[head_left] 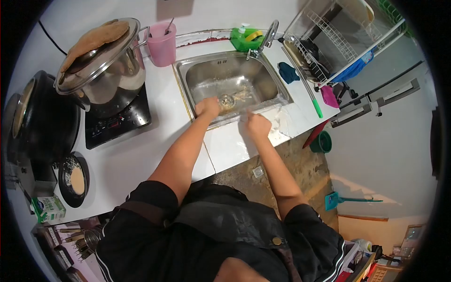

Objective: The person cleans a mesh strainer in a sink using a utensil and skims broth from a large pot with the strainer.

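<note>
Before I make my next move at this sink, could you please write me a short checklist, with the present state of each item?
1. Left hand free: cannot tell, grip hidden.
2. Right hand free: cannot tell, blurred.
3. Sink clean: not ok, pale residue by the drain.
4. Counter clean: not ok, whitish smears near the right hand.
5. Faucet not running: ok, no stream visible.
6. Pot on cooker: ok.

White walls [390,150], stained brown floor [307,164], warm light streak [369,191].
</note>
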